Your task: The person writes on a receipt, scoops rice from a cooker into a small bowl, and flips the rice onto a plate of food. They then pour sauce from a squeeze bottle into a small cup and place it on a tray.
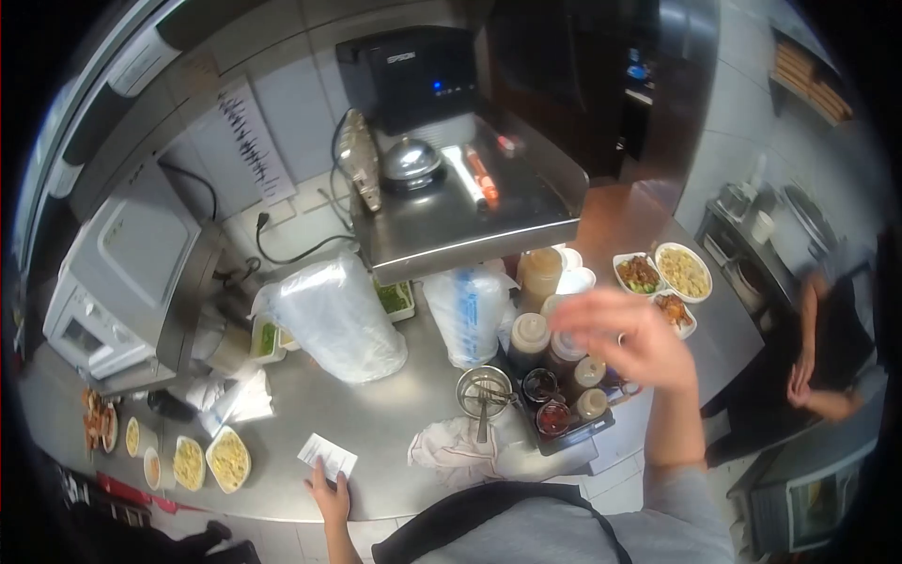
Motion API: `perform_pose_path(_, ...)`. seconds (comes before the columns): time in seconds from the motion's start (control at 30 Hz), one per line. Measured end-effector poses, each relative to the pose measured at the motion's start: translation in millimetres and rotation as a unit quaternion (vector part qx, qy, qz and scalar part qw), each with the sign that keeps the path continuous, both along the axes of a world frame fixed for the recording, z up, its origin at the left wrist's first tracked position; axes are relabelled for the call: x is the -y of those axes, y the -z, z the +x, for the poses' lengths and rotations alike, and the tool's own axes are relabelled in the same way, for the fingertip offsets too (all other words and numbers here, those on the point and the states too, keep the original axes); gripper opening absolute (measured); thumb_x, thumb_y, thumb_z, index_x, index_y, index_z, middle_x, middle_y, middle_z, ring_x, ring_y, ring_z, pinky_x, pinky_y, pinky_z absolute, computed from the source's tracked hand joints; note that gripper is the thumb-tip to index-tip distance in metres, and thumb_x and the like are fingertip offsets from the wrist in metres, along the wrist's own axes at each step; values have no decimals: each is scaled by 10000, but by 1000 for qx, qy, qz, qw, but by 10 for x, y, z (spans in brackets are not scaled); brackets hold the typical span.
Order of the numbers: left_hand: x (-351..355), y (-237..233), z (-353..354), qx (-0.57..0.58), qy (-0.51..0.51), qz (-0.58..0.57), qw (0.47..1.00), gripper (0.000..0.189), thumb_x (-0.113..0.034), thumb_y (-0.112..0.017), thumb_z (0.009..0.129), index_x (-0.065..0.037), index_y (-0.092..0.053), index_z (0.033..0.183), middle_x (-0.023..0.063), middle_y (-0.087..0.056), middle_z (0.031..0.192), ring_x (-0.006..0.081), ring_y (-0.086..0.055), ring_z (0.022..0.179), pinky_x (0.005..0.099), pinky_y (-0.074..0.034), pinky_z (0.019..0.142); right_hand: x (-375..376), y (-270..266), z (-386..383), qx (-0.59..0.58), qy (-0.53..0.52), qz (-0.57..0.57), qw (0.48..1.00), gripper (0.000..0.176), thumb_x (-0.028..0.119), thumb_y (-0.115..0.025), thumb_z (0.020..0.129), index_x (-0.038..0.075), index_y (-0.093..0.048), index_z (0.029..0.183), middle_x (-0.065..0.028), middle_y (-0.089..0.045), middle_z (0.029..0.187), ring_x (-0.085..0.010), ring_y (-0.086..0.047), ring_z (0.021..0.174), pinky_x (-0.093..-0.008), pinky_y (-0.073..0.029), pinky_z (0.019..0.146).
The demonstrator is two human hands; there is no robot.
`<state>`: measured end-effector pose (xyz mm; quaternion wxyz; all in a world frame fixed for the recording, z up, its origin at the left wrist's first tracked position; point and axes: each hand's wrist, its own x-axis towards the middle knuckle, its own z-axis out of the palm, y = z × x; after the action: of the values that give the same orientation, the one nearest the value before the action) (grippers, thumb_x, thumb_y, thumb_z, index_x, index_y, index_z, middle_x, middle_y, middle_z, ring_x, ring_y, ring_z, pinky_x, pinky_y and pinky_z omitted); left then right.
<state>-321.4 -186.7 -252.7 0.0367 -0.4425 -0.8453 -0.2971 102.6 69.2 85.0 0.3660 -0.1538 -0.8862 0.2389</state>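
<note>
My left hand (329,493) has its fingers on the lower edge of a small white receipt (328,455), low over the steel counter (366,423). My right hand (631,336) is raised, its fingers stretched out and slightly blurred, with nothing seen in it. Below and beside it stand several sauce bottles, among them a dark one with a pale cap (531,336) and a tan one (539,274). They share a black tray (575,442) with small jars of dark and red sauce (553,417). My right hand partly hides the bottles behind it.
Bowls of food (683,273) stand at right, more bowls (228,459) at left. Plastic-bag stacks (334,315), a metal pot with utensils (483,390) and a cloth (455,453) lie between. A raised shelf (470,246) holds a printer (409,75). Another person (816,367) stands at right.
</note>
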Motion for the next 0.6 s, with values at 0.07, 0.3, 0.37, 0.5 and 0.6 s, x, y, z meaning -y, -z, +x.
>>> perform_pose_path(0.07,-3,36,57,15,-11,30,999,577,-138,-636,752,5,-423,1270,206,-503,1201,360,-457,1125,489,-146,1069,-268,-295,-251,-14,42,117,992,208,-47,-515,757,-14,-623,932,-142,-619,900,-270,-620,813,-335,-492,714)
perform_pose_path(0.3,-91,-63,117,40,-51,124,990,517,-120,-582,751,15,-453,1233,186,-524,1137,359,-463,1075,467,-229,1031,-1097,-795,-994,196,218,273,916,307,-90,-501,705,15,-634,960,-190,-582,926,-341,-585,871,-363,-470,773)
perform_pose_path(0.37,-82,-86,119,61,-57,132,988,513,-111,-575,742,18,-462,1225,191,-528,1132,359,-464,1077,461,-230,1033,-1315,-870,-1059,248,248,300,887,354,-88,-495,704,43,-644,997,-186,-589,968,-348,-572,936,-384,-468,825)
perform_pose_path(0.5,-102,-107,146,80,-73,143,984,507,-100,-550,723,21,-485,1210,195,-536,1141,354,-449,1127,441,-221,1050,-1615,-1145,-1131,450,268,339,782,228,30,-533,750,60,-660,936,-153,-617,1019,-295,-554,1036,-476,-413,897)
perform_pose_path(0.6,-57,15,40,30,-60,99,993,525,-101,-533,719,15,-476,1228,194,-522,1195,355,-426,1173,445,-223,1053,-1783,-1012,-1098,527,205,336,753,277,86,-515,754,24,-623,1001,-175,-600,1085,-301,-511,1124,-539,-297,1003)
